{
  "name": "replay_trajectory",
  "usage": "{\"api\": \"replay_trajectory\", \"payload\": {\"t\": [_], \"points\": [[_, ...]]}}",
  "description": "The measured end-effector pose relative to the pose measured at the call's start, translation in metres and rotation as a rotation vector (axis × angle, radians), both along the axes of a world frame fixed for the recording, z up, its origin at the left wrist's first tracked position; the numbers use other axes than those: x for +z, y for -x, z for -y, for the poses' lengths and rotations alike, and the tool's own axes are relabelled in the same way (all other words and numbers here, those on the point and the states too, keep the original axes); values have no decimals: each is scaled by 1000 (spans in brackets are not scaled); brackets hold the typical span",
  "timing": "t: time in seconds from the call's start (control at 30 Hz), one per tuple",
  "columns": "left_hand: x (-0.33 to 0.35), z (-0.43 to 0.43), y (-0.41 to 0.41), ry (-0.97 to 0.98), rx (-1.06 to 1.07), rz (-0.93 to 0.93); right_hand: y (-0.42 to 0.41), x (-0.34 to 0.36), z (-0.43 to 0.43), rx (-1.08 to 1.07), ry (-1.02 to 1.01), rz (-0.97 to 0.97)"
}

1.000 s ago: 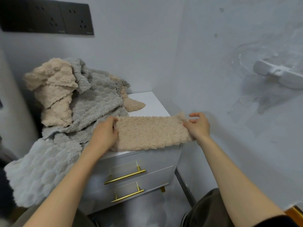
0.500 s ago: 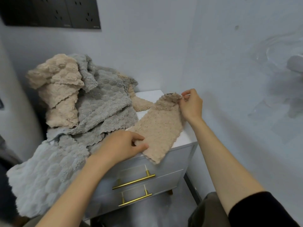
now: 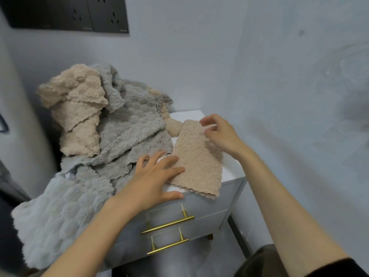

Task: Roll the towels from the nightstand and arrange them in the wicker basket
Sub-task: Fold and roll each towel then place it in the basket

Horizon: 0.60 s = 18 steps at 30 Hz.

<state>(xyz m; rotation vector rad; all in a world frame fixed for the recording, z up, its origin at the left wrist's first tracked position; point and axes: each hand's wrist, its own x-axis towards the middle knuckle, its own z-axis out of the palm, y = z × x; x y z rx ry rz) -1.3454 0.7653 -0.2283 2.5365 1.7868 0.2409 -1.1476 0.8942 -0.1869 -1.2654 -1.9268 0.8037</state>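
Left grip: the bare left grip (image 3: 157, 176) lies flat and open, fingers straight and spread. Its fingertips press the near left edge of the small beige fluffy towel (image 3: 197, 156), and its thumb is at the table's front edge.
Right grip: the bare right grip (image 3: 221, 134) is over the towel's far right corner with its fingers loosely curved. Blur hides whether they pinch the cloth.
Task towel: it lies spread flat between the two grips on the white two-drawer bedside table (image 3: 231, 172). Its scalloped near corner hangs over the front edge.
Heap: a loose heap of grey fluffy towels (image 3: 129, 126) starts just left of the left grip. A crumpled beige towel (image 3: 75, 108) sits on top at its far left. A pale blue-grey towel (image 3: 60, 206) droops off the table's left side.
In the way: the heap's hem touches the spread towel's left edge beside the left grip. A beige towel corner (image 3: 172, 126) pokes out from under the heap, close to the right grip's fingertips.
Below: two gold bar drawer handles (image 3: 167, 224) are under the left grip.
Walls: a pale grey wall stands close on the right grip's outer side. A black wall socket panel (image 3: 69, 13) is high above the heap.
Writing: there are faint marks along the panel's lower edge, too small to read.
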Motion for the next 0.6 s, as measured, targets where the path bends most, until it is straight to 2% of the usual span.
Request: {"api": "replay_trajectory", "payload": {"t": [0.1, 0.27, 0.33, 0.43, 0.5, 0.6], "points": [[-8, 1, 4, 64, 13, -70, -13, 1, 31, 99, 8, 175], [-16, 3, 5, 179, 18, -42, -31, -11, 86, 338, 54, 433], [-17, 4, 4, 190, 23, -28, -34, -24, 101, 395, -61, 575], [-16, 4, 0, 185, 34, -16, -36, -44, 113, 365, -325, 739], [-16, 5, -3, 159, 45, -12, -38, -54, 112, 332, -465, 751], [-18, 8, -8, 73, 48, -22, -42, -57, 109, 280, -578, 649]]}}
